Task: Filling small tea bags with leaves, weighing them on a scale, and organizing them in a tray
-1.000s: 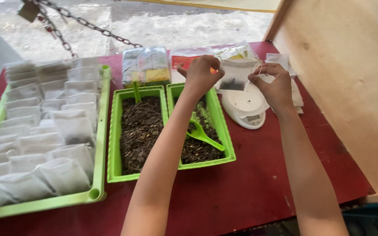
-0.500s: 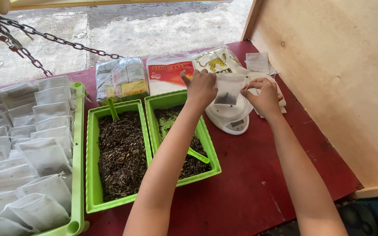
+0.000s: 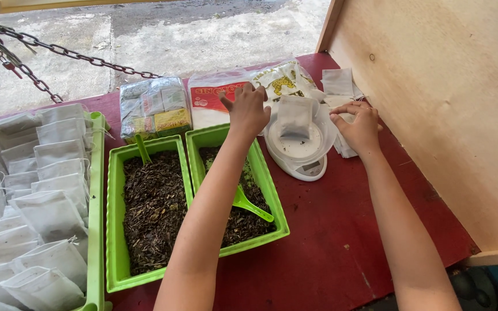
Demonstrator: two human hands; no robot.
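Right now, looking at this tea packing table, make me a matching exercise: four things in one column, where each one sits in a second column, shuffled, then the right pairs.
Things
1. small white pouch
2. green scoop
3. filled white pouches
4. wrapped packet block

Places
A. in the long green tray at the far left
B. behind the two bins of loose tea
C. on the white scale
D. in the right-hand bin of tea

Pairs: 1-C, 2-D, 3-A, 4-B
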